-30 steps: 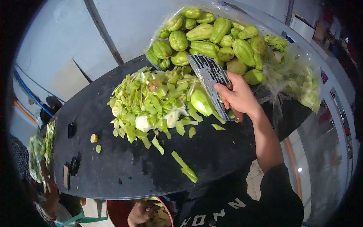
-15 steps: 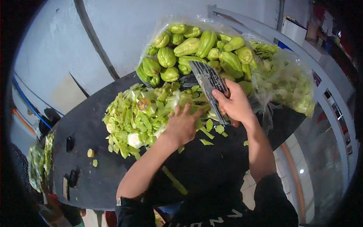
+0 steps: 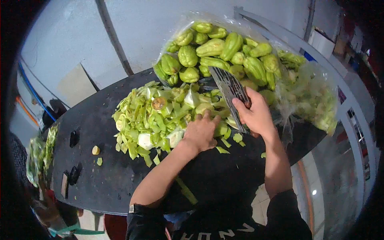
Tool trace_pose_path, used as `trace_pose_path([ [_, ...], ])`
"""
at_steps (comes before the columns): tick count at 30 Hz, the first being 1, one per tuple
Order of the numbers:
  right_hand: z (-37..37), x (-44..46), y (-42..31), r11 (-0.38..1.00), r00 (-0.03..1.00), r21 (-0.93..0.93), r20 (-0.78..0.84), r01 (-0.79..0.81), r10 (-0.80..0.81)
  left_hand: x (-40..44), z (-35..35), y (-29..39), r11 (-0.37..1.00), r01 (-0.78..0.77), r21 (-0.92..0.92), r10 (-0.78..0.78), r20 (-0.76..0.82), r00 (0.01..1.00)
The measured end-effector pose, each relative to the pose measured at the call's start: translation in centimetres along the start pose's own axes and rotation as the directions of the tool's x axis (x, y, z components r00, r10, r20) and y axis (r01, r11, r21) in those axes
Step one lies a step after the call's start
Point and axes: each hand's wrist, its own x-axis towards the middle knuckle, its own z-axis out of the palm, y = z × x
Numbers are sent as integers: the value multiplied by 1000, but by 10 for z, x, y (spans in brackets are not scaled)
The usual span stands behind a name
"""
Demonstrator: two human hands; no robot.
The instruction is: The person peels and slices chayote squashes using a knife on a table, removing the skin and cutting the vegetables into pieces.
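Note:
My right hand point(image 3: 258, 114) is closed around the handle of a broad-bladed knife point(image 3: 225, 86), with the thumb laid along the blade. The blade is wet, spotted with bits, and points up and away to the left. To its left, my left hand point(image 3: 202, 130) rests on a heap of green peelings and cut pieces point(image 3: 138, 118), fingers apart. A pale piece of chayote point(image 3: 205, 107) lies at its fingertips; whether they press on it I cannot tell. Peeled white chunks point(image 3: 145, 141) show among the trimmings.
Whole chayotes point(image 3: 188, 56) fill a clear plastic bag at the back of the dark table point(image 3: 108, 188). Another bag of leafy greens point(image 3: 312, 96) stands at the right, beside a metal railing point(image 3: 356, 116). A small cut end point(image 3: 96, 150) lies at the left.
The camera view has shifted slightly. My left hand has moved a little over the heap, and a pale chayote piece now shows by its fingertips. My right hand keeps the knife.

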Motion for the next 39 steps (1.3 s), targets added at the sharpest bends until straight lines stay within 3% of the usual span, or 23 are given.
trace_pose_path([
  [2, 3, -1, -4, 999, 999, 38, 46, 7, -9, -1, 9, -6, 1000, -15, -16, 13, -80, 997],
  [4, 1, -3, -11, 978, 977, 84, 115, -190, 180, -5, 9, -14, 991, 14, -130, -37, -173, 984],
  [5, 2, -4, -15, 963, 978, 217, 166, -162, 127, -8, 5, -19, 951, 28, -309, -114, -262, 958],
  [6, 4, -6, -16, 969, 976, 194, 185, -155, 119, -12, 3, -28, 878, 29, -478, -210, -329, 921],
  [7, 5, -6, -17, 956, 976, 253, 192, -148, 100, -9, 7, -42, 816, -69, -574, -239, -443, 864],
  [10, 13, -8, -20, 926, 974, 353, 218, -135, 59, -14, 2, -63, 812, -80, -578, -183, -383, 905],
  [11, 15, -9, -21, 929, 974, 343, 216, -136, 63, -10, 29, -63, 920, -119, -373, -121, -560, 820],
  [12, 17, -10, -20, 932, 975, 334, 212, -140, 70, -22, 11, -47, 920, -58, -388, -120, -421, 899],
  [14, 22, -12, -21, 935, 976, 332, 210, -127, 58, -16, 19, -29, 999, 22, -29, -29, -296, 955],
  [21, 20, -9, -17, 927, 973, 340, 214, -156, 86, -3, 38, -37, 997, 75, 10, -68, -344, 936],
  [23, 18, -8, -20, 930, 973, 332, 214, -157, 88, 1, 37, -50, 930, 60, -362, -217, -410, 886],
  [24, 16, -9, -20, 935, 974, 319, 210, -155, 90, 1, 35, -56, 932, 63, -356, -215, -404, 889],
  [26, 16, -9, -17, 928, 976, 348, 206, -136, 65, 2, 30, -69, 590, -37, -806, -490, -395, 777],
  [27, 17, -10, -15, 931, 977, 341, 202, -132, 65, 6, 24, -65, 129, -168, -977, -643, -212, 736],
  [28, 18, -11, -13, 933, 978, 336, 198, -129, 64, 4, 17, -70, -224, -216, -950, -611, -35, 791],
  [30, 20, -13, -20, 934, 974, 327, 212, -147, 79, 2, 6, -70, -608, -320, -726, -555, 101, 825],
  [32, 24, -15, -22, 937, 971, 312, 220, -156, 89, -1, 3, -68, -650, -338, -680, -565, 136, 814],
  [34, 28, -16, -21, 912, 958, 380, 282, -151, 41, -7, -5, -67, -867, -315, -385, -377, 94, 922],
  [36, 29, -18, -27, 907, 955, 387, 292, -166, 50, -12, -22, -56, -814, -383, -438, -458, 78, 885],
  [38, 30, -20, -29, 900, 946, 400, 321, -173, 40, -17, -38, -52, -840, -474, -264, -502, 44, 864],
  [39, 29, -20, -33, 911, 945, 387, 326, -144, 10, -20, -41, -55, -831, -471, -297, -513, 79, 855],
])
